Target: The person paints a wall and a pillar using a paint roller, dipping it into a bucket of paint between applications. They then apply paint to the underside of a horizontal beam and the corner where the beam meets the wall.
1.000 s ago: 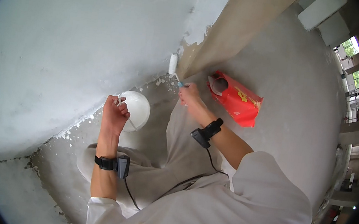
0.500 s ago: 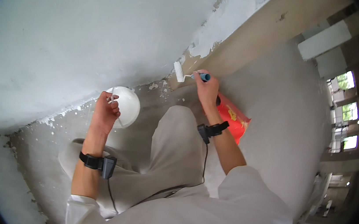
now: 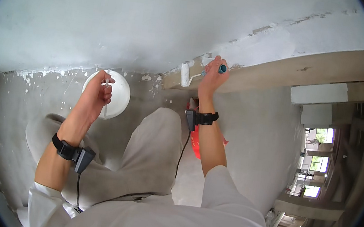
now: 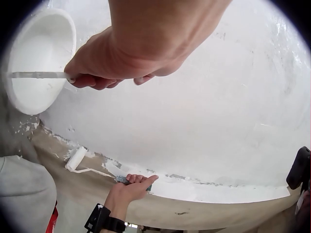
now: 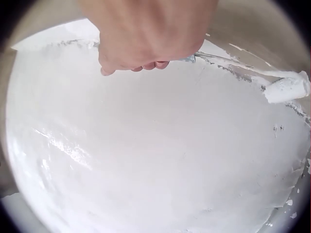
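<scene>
My left hand (image 3: 95, 94) grips the pale bail handle (image 4: 41, 75) of a white bucket (image 3: 122, 94), which overlaps the floor at the foot of the wall in the head view. My right hand (image 3: 213, 77) is wrapped round the teal handle of a small paint roller (image 3: 185, 75). White paint coats the roller's sleeve and wire frame. In the head view the sleeve overlaps the bare brown end of a beam along the wall's base. The right wrist view has the same roller sleeve (image 5: 287, 90) at the right, beside a ragged paint edge.
The pale wall (image 3: 125, 22) rises ahead, above the unpainted brown beam (image 3: 276, 77). A red bag (image 3: 196, 144) lies behind the right forearm. Paint splashes dot the grey floor (image 3: 251, 135). The person's bent knee (image 3: 160, 126) sits between the arms; windows show far right.
The head view has turned to the right. My right hand has raised the roller from near the floor to the beam, its handle now pointing up. The left hand keeps its hold on the bail handle.
</scene>
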A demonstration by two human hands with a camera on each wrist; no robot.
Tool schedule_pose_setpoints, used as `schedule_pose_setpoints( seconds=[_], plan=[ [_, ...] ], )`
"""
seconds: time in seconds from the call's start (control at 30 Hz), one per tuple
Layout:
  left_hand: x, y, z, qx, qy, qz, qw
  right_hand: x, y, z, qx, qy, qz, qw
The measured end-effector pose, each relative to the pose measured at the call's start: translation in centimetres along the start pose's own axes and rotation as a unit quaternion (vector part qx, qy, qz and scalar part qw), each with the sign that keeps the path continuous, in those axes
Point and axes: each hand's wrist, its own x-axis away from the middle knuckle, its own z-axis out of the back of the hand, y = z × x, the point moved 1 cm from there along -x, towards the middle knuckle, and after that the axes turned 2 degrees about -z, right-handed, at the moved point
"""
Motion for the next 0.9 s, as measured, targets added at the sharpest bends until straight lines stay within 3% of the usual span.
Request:
schedule_pose_setpoints(
  seconds=[0.1,0.3,0.5,0.7,0.9],
  plan=[
    [0.2,0.1,-0.2,-0.002,0.005,-0.003,1.0,-0.5,1.0,-1.0,0.014,0.019,0.066,0.998],
    [0.2,0.3,-0.1,-0.011,0.013,-0.005,1.0,-1.5,1.2,-1.5,0.052,0.073,0.044,0.995],
    [-0.3,0.1,0.3,-0.023,0.021,-0.011,0.999,-1.5,1.7,-2.3,0.106,0.049,0.069,0.991],
    [0.1,0.6,0.1,-0.014,0.022,-0.014,1.0,-3.5,-2.5,-2.5,0.2,0.092,0.111,0.969],
    [0.1,0.9,0.0,-0.018,0.022,-0.02,0.999,-5.8,-9.9,-2.9,0.152,0.105,0.145,0.972]
  ],
)
